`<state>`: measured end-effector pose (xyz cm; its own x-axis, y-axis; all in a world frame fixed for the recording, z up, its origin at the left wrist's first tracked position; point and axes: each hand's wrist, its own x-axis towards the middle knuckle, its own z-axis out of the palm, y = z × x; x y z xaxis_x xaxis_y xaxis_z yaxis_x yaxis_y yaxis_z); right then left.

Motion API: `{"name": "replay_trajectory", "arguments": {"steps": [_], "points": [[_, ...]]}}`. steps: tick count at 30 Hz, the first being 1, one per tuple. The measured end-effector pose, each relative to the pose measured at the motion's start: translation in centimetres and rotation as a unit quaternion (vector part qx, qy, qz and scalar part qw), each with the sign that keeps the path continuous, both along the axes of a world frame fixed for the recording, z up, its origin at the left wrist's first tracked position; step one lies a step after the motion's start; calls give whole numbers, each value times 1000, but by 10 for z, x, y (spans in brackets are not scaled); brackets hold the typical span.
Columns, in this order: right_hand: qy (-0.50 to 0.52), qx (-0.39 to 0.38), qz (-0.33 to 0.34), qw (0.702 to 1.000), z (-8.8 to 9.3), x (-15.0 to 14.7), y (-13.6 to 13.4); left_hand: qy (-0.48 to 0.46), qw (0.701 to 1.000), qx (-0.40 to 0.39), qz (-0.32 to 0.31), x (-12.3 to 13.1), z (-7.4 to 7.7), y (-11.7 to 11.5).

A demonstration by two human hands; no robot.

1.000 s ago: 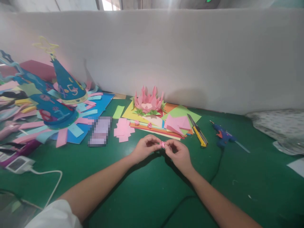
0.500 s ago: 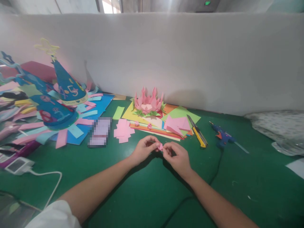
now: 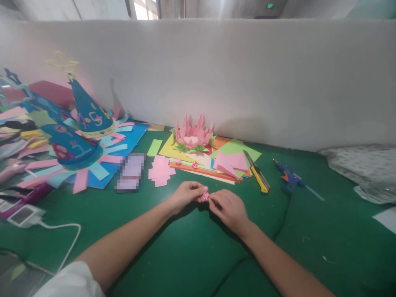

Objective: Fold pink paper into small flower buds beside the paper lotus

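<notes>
Between my two hands, over the green tabletop, is a small pink folded paper flower [image 3: 206,196]. The fingertips of my left hand [image 3: 188,194] pinch it from the left. From the right, my right hand [image 3: 229,208] is closed in a pinch at its edge. Just beyond lie two similar pink paper flowers, a left one [image 3: 178,161] and a right one [image 3: 194,165], on a stack of coloured paper [image 3: 210,175]. A large pink paper lotus [image 3: 194,134] with green leaves stands on the sheets behind. Pink paper strips [image 3: 160,171] lie left of the stack.
To the right are a yellow utility knife [image 3: 259,177] and a blue glue gun [image 3: 289,175] with its cord. A phone [image 3: 130,172], blue paper cone hats [image 3: 89,109] and a white charger [image 3: 26,216] with cable sit left. A white partition [image 3: 278,82] rises behind.
Both hands have moved slightly nearer to me with the pink paper flower, which has turned so its folded petals show more. My right-hand fingers have closed in tighter.
</notes>
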<state>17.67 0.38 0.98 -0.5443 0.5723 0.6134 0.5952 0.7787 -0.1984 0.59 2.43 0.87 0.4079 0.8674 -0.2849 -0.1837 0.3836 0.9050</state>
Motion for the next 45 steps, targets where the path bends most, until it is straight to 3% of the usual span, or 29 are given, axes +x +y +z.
{"name": "replay_trajectory", "arguments": {"steps": [5, 11, 19, 23, 26, 34, 45], "points": [[-20, 68, 4, 998, -2, -1, -1, 0, 1000, -24, -19, -2, -3, 0], [-35, 89, 14, 995, -4, -1, -3, 18, 997, -50, -59, -5, 0, 2], [-11, 19, 23, 1000, -2, 0, -2, 43, 996, -38, -67, -4, -1, 1], [68, -96, -52, 992, -2, 1, 2, -28, 999, -12, -15, 1, -1, -2], [101, -135, -82, 982, -2, 2, 4, -47, 999, -15, -11, 2, -2, -2], [36, -96, -40, 994, 0, 3, 3, -33, 999, -14, -34, 1, -5, 1], [41, -86, -70, 993, -3, 6, 7, -83, 996, -36, -22, 6, -2, -2]]}}
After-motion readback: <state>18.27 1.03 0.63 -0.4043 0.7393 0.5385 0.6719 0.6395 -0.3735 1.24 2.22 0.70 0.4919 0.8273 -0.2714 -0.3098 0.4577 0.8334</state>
